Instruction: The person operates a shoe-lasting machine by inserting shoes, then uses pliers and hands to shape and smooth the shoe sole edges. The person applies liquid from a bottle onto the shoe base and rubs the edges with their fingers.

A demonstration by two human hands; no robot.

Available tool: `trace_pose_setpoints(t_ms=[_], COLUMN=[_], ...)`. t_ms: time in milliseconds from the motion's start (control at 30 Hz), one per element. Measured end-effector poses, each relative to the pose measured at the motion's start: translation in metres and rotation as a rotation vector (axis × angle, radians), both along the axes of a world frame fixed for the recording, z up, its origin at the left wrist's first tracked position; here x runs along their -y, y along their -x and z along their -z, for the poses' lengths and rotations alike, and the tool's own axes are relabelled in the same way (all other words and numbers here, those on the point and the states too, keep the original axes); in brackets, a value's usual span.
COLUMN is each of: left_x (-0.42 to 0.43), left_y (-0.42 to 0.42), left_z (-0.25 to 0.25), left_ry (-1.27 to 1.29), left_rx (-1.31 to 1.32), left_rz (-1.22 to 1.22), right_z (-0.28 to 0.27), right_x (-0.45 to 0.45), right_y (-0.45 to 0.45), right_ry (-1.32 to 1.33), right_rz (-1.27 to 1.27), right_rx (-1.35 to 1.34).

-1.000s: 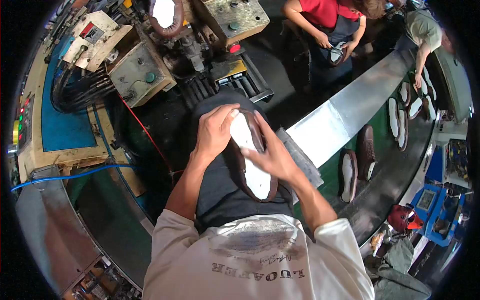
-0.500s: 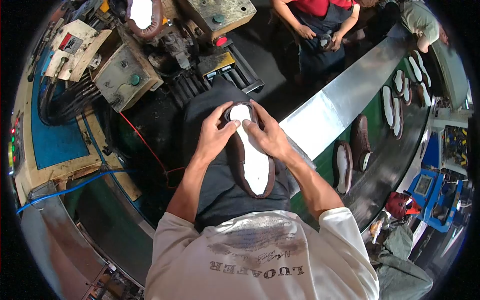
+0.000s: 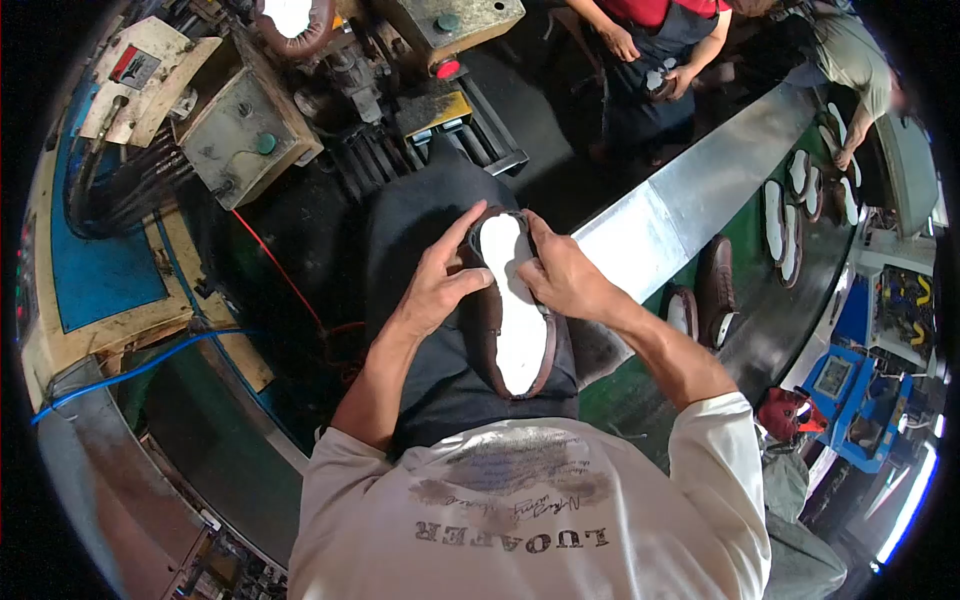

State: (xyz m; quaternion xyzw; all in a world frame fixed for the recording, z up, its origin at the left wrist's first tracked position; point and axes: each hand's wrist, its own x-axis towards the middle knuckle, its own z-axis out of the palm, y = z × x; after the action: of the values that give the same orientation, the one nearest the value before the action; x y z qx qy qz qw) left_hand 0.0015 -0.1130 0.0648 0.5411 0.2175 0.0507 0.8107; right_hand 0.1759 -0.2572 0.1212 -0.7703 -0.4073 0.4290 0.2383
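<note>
A brown shoe upper (image 3: 547,368) with a white sole side facing up rests over my dark-clothed lap. My left hand (image 3: 440,280) grips the edge of its far end from the left, thumb at the white face and fingers along the rim. On the opposite edge, my right hand (image 3: 568,270) holds the same end, its fingers bent around the rim. The underside of the shoe is hidden.
Several brown shoes (image 3: 716,290) with white soles lie on a green and dark belt at right, beside a metal ledge (image 3: 650,220). A machine (image 3: 245,150) stands ahead left. Another person (image 3: 655,60) holds a shoe; a second person (image 3: 850,70) reaches over the belt.
My right thumb has moved off the white face to the right edge, and my left thumb has moved lower. The far-right person's hand has come down to the shoes on the belt.
</note>
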Motion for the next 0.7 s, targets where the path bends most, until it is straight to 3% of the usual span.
trace_pose_setpoints(t_ms=[100, 267, 367, 467, 567, 667, 700], left_x=[0.003, 0.016, 0.017, 0.022, 0.024, 0.019, 0.021], left_y=[-0.001, -0.009, -0.011, -0.011, -0.008, -0.003, -0.004], left_z=[0.0, 0.011, 0.016, 0.023, 0.036, 0.043, 0.047], left_ry=[0.037, -0.127, -0.216, -0.124, 0.2, 0.676, 0.684], left_rx=[0.018, 0.041, -0.006, 0.011, 0.179, 0.414, 0.413], left_rz=[0.001, -0.078, -0.077, -0.098, -0.108, -0.152, -0.182], right_z=[0.018, 0.022, 0.033, 0.014, 0.009, 0.02, 0.03], right_x=[0.006, 0.001, 0.014, 0.016, 0.019, 0.026, 0.028], right_y=[-0.013, -0.017, -0.026, -0.025, -0.023, -0.012, -0.009], right_ry=[-0.159, -0.024, -0.152, -0.06, -0.055, -0.214, -0.261], right_rz=[-0.004, 0.069, -0.021, -0.108, -0.079, 0.326, 0.38], right_rx=[-0.011, -0.108, -0.094, -0.151, -0.2, -1.022, -1.085])
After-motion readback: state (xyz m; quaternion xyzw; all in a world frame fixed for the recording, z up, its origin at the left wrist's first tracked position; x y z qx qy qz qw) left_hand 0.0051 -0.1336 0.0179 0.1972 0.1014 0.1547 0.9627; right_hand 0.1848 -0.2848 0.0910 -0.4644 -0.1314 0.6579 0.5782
